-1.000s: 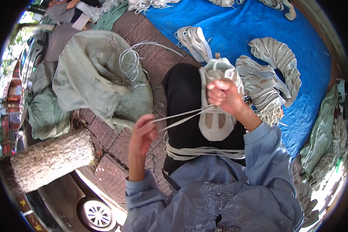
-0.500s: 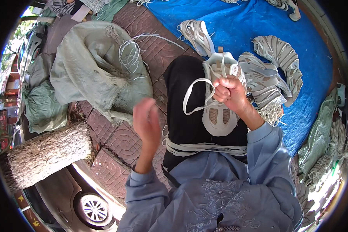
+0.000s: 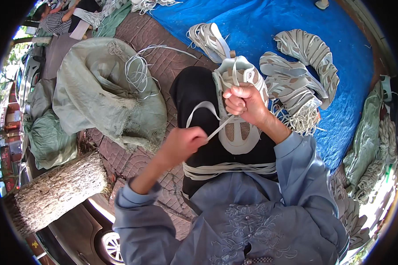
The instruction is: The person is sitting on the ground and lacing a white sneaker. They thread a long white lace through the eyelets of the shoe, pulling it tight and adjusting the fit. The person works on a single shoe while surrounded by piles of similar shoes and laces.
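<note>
In the head view, a pale grey and beige shoe (image 3: 239,134) is seen just off centre toward one o'clock, rested on black trousers (image 3: 193,92) with its toe pointed to six o'clock. Over its front, a pale lace (image 3: 220,127) is being handled. The grip of the right hand (image 3: 245,104) is closed in a fist on the lace, above the tongue. By the left hand (image 3: 183,143), slightly blurred at seven o'clock from the shoe, the lace is pinched, its fingers together; a loop is arched between the hands. A bundle of laces (image 3: 230,170) is laid across the thighs, at six o'clock from the shoe.

At two o'clock, shoe uppers (image 3: 311,55) are stacked in overlapping rows on a blue sheet (image 3: 261,20). At ten o'clock, a greenish sack (image 3: 88,88) is topped by loose white cord (image 3: 139,73); at eight, a trunk (image 3: 62,190) is seen.
</note>
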Demonstrator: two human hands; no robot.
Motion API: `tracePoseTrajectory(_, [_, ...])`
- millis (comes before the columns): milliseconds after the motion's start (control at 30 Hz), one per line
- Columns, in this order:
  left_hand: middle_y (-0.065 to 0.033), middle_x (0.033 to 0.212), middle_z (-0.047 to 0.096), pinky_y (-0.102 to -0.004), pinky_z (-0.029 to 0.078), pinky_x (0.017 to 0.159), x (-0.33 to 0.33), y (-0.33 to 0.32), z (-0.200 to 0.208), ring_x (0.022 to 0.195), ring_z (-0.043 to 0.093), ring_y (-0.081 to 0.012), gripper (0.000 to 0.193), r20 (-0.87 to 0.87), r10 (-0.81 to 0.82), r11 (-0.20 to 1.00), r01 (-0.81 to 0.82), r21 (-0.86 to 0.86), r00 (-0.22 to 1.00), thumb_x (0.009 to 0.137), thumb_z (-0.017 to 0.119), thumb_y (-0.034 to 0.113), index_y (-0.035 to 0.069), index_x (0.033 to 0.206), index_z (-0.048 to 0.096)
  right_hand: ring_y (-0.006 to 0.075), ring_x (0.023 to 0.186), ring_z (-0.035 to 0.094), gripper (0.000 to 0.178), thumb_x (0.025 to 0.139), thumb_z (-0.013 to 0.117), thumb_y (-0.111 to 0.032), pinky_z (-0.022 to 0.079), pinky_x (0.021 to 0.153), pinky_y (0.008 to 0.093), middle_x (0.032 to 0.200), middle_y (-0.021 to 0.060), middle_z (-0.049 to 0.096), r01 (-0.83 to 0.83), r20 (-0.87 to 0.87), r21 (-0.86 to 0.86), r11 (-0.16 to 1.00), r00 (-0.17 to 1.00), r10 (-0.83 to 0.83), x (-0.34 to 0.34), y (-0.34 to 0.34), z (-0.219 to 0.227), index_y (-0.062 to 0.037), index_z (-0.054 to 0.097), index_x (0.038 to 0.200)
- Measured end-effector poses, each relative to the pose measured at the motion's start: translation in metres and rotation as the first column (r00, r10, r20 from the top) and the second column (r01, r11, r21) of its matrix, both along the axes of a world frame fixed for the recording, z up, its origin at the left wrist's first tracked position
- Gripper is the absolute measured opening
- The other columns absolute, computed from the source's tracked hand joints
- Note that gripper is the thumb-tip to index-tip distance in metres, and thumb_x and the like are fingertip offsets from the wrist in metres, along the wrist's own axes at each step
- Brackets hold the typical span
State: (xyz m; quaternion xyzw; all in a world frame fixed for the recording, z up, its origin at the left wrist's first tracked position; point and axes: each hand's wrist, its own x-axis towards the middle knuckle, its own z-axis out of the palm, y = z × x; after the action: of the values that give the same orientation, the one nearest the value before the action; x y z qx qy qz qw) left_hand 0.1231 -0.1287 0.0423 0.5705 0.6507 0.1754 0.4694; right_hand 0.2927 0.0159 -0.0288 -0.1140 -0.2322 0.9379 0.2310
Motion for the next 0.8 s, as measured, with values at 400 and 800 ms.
tracePoseTrajectory(400, [-0.0095, 0.086, 0.056, -0.0364, 0.049, 0.067, -0.004, 0.007, 0.000, 0.079, 0.058, -0.0257, 0.022, -0.694, 0.290, 0.626, 0.418, 0.659, 0.659, 0.068, 0.058, 0.006, -0.001, 0.089, 0.060, 0.0063, 0.039, 0.024, 0.024, 0.084, 0.056, -0.022, 0.019, 0.038, 0.0225, 0.047, -0.0038, 0.030, -0.023, 0.051, -0.014, 1.000, 0.998, 0.024, -0.002, 0.003, 0.004, 0.0005, 0.063, 0.080])
tracePoseTrajectory(800, [-0.0093, 0.108, 0.057, -0.0366, 0.041, 0.089, 0.090, -0.008, -0.068, 0.110, 0.051, -0.0243, 0.033, -0.397, 0.013, 0.667, 0.287, 0.687, 0.918, 0.070, 0.062, 0.009, 0.004, 0.102, 0.058, 0.0081, 0.034, 0.024, 0.032, 0.079, 0.063, -0.028, 0.016, 0.035, 0.0259, 0.042, -0.0034, 0.030, -0.154, 0.373, 0.248, 0.956, 0.926, 0.052, -0.026, 0.035, 0.027, -0.0011, 0.057, 0.064])
